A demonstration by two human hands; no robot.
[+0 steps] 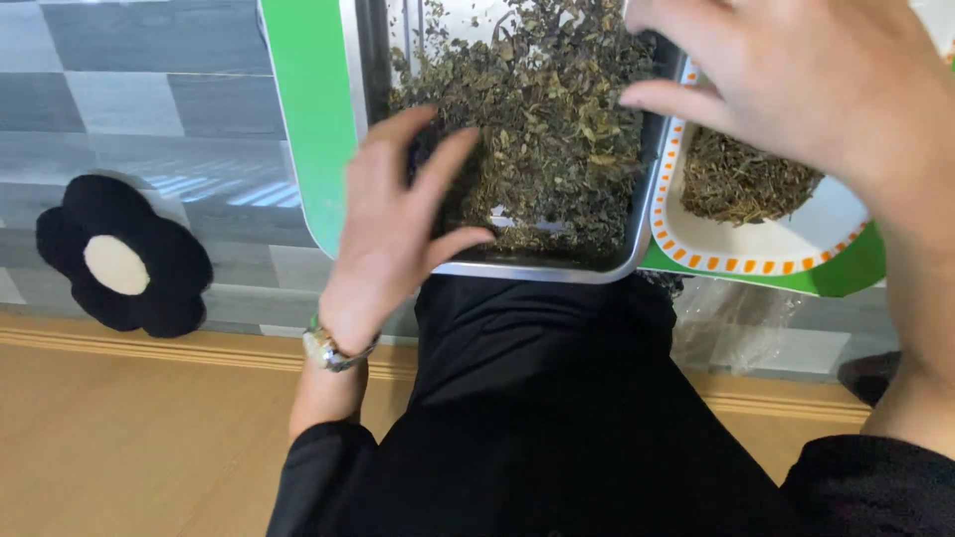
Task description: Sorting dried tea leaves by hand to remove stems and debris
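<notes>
The left hand (398, 224) lies with its fingers spread and loose on the near edge of a metal tray (542, 268), fingertips touching the heap of dried leaves (542, 119) that fills it; the right hand (796, 85) hovers open above the tray's right side, fingers splayed and gripping nothing; just to the right sits a white plate (756, 254) with an orange-dashed rim, holding a smaller pile of leaves (741, 179) — tray and plate both rest on a green board (308, 119); a black flower-shaped cushion (124, 257) lies well apart on the floor.
</notes>
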